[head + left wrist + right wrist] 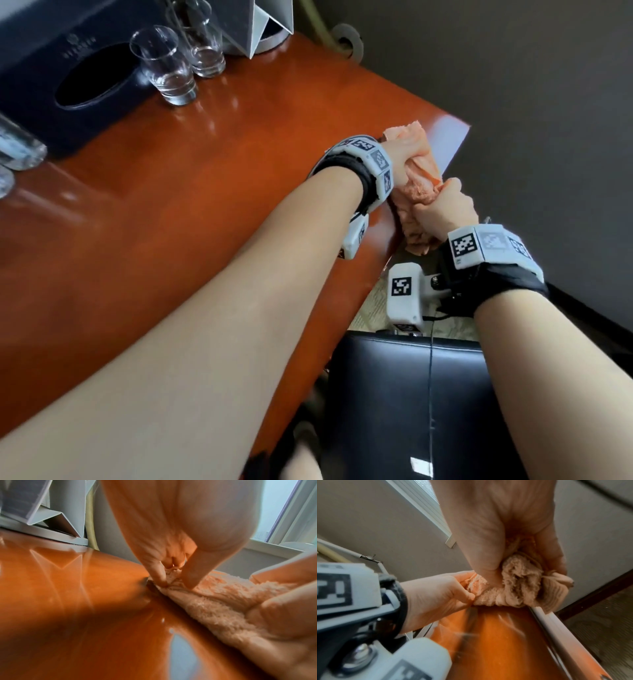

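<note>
Both hands are clenched on a peach terry cloth (420,190). The left hand (400,160) closes its fingers round the far end, and the right hand (442,206) bunches the near end in a tight fist. The cloth runs as a short, rumpled rope from one fist to the other, and the two hands are almost touching.

It lies at the far right corner of a glossy orange-brown table (205,212). The left hand's end is down on the tabletop. The right hand's end sits at the table's edge, with a loose fold spilling over the side.

The left wrist view shows the left hand's fingertips (158,577) pressing the cloth's end onto the wood. The right wrist view shows pile bulging out between the right hand's thumb and curled fingers (556,555).

Well apart from the hands, two clear glasses (164,65) stand at the table's far side, just beside a dark tissue box (51,68). A black padded chair (411,394) sits below the table's edge, under the right forearm.
</note>
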Available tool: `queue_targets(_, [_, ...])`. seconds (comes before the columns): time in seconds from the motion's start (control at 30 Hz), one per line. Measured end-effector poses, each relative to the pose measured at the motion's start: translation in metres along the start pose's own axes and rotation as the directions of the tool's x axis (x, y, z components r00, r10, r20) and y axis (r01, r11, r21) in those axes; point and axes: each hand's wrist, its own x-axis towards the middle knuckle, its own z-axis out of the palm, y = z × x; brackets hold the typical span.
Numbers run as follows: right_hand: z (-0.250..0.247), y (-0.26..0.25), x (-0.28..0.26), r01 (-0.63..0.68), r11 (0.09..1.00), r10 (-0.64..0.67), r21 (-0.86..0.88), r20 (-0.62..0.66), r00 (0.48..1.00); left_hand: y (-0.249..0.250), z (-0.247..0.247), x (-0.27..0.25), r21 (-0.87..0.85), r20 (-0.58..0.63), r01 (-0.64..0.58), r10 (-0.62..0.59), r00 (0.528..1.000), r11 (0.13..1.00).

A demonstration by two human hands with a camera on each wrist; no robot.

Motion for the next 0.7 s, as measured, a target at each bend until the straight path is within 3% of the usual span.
queue_targets(0.17, [-0.003, 0.004, -0.013, -0.027, 0.999, 0.025, 0.037, 0.038, 0.999, 0.020, 0.003, -0.019, 0.041, -0.076, 0.058, -0.055, 0.996, 0.997])
queue_targets(0.27, [-0.001, 0.015, -0.018, -0.044, 0.998, 0.041, 0.054, 0.062, 0.997, 0.024, 0.009, -0.023, 0.024, -0.032, 0.078, -0.077, 0.996, 0.997])
queue_targets(0.5, [-0.012, 0.047, -0.041, -0.063, 0.998, 0.061, 0.024, 0.090, 0.994, 0.043, 0.019, -0.052, -0.100, -0.012, -0.054, 0.053, 0.999, 0.994])
queue_targets(0.63, [-0.026, 0.060, -0.059, -0.079, 0.997, 0.077, 0.021, 0.086, 0.993, 0.056, 0.026, -0.073, -0.152, 0.110, -0.018, 0.034, 0.993, 0.988])
queue_targets(0.7, [-0.033, 0.065, -0.068, -0.101, 0.994, 0.095, 0.051, 0.110, 0.989, 0.063, 0.028, -0.085, -0.183, 0.111, -0.005, 0.026, 0.993, 0.983])
